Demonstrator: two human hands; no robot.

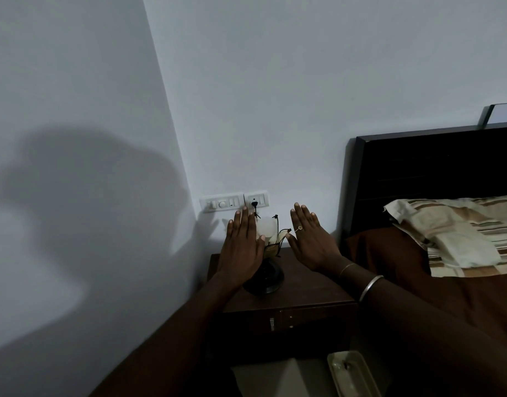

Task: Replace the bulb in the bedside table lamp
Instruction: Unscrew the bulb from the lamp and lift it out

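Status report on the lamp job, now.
Left hand and right hand open, flat, flanking the lamp, gripping nothing. White bulb in place, unlit. Plug in wall socket; cord trails behind the bulb.

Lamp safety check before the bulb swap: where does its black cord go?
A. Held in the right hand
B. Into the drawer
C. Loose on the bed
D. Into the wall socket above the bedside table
D: the lamp stands on the bedside table, and a black plug sits in the wall socket, with the cord hanging down to the lamp.
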